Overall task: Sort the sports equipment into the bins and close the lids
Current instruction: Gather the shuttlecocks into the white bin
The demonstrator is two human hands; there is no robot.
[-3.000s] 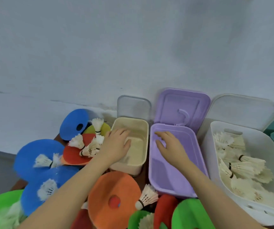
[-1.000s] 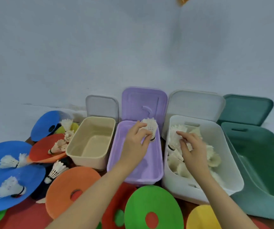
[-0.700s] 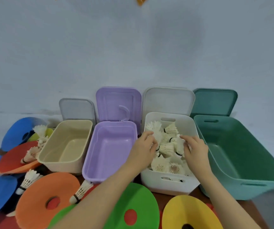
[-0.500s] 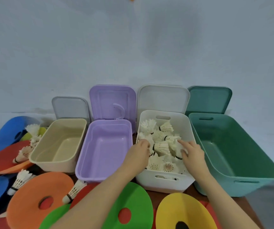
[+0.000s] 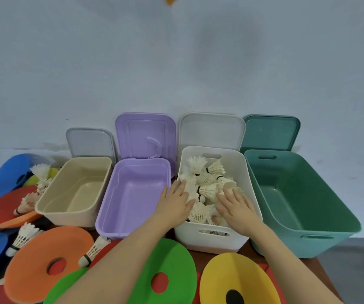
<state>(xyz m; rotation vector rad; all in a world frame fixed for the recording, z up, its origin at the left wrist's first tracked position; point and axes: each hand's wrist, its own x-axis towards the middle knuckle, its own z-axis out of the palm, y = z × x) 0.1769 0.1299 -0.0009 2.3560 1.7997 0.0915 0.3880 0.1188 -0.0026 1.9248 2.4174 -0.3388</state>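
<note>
Where four bins stand in a row with lids raised: beige bin [image 5: 73, 194], purple bin [image 5: 135, 198], white bin [image 5: 211, 238], green bin [image 5: 304, 205]. White bin holds a heap of shuttlecocks [image 5: 207, 183]. Left hand [image 5: 174, 202] and right hand [image 5: 238, 207] lie flat on the heap, fingers straight, grasping nothing. Loose shuttlecocks [image 5: 23, 235] lie among the flat discs [image 5: 45, 264] on the counter, left of and before the bins.
</note>
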